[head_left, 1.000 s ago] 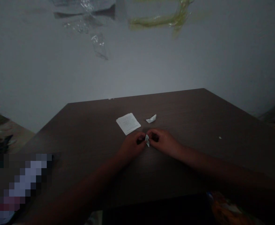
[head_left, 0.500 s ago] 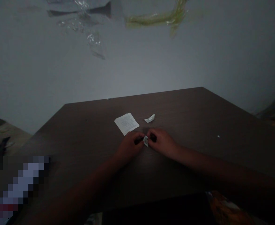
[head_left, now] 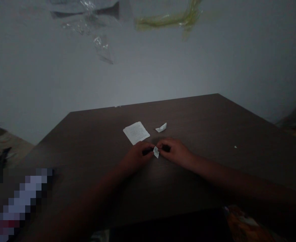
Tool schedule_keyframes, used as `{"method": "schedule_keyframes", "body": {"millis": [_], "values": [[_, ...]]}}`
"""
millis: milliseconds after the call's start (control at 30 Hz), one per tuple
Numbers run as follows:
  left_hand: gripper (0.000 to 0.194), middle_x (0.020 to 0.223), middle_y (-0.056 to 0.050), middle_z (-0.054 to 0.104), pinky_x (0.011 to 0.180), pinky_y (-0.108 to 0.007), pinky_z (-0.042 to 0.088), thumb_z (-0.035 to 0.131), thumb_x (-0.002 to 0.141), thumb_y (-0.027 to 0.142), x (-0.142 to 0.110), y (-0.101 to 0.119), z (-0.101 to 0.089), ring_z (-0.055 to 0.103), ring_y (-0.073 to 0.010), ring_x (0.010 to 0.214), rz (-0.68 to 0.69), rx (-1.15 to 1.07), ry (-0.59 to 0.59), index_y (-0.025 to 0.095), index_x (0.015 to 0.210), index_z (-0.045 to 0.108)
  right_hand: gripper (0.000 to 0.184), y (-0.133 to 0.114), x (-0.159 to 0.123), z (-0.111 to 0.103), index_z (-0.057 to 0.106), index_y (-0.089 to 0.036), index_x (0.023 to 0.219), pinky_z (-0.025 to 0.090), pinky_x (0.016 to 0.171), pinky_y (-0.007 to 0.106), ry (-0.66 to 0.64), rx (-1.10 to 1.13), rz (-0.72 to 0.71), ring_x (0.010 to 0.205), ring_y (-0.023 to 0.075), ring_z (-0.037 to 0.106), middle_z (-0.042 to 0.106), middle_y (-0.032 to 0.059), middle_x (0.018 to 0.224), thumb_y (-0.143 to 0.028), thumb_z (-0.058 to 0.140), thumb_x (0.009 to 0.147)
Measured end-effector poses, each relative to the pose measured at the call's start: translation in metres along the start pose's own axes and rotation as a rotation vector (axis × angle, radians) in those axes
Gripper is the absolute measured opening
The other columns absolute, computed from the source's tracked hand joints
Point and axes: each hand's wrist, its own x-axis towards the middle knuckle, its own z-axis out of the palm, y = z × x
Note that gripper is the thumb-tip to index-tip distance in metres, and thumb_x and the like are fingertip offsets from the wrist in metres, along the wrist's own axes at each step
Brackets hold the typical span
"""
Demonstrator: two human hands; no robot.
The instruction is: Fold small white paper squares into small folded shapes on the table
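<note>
Both of my hands meet over the middle of a dark brown table (head_left: 213, 121). My left hand (head_left: 137, 156) and my right hand (head_left: 175, 151) each pinch one side of a small folded piece of white paper (head_left: 156, 152), fingers closed on it, held just above the tabletop. Just beyond my left hand a flat square of white paper (head_left: 136, 132) with faint print lies on the table. A small folded white paper shape (head_left: 161, 127) rests to its right, beyond my right hand.
A grey wall rises behind the table with clear and yellowish tape scraps (head_left: 168, 20) stuck high on it. A tiny white speck (head_left: 235, 147) lies on the table at the right. A blurred patch covers the lower left corner.
My hands and the small paper stay in nearly the same spot; the fingers have shifted slightly and the paper piece has turned a little between them.
</note>
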Motion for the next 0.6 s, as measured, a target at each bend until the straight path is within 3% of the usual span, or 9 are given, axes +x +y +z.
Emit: {"method": "schedule_keyframes", "body": {"millis": [200,600], "values": [[0.021,0.126,-0.007,0.092,0.115,-0.048,0.068,0.084,0.101,0.023,0.001,-0.007,-0.009,0.087,-0.0308,0.122,0.031,-0.027,-0.044,0.029,0.119,0.092,0.014,0.000,0.000,-0.003,0.087,-0.026,0.104,0.060,0.095,0.040,-0.044,0.025,-0.003,0.100,0.0253,0.080,0.086,0.0039,0.104,-0.013,0.083,0.101],[0.022,0.135,-0.008,0.092,0.126,-0.051,0.062,0.082,0.103,0.021,0.009,-0.020,-0.013,0.083,-0.0298,0.132,0.201,-0.002,-0.160,0.029,0.121,0.091,0.022,0.008,0.007,-0.014,0.089,-0.030,0.101,0.064,0.104,0.043,-0.149,-0.032,-0.146,0.107,0.0255,0.083,0.089,0.0040,0.111,-0.009,0.081,0.103]]}}
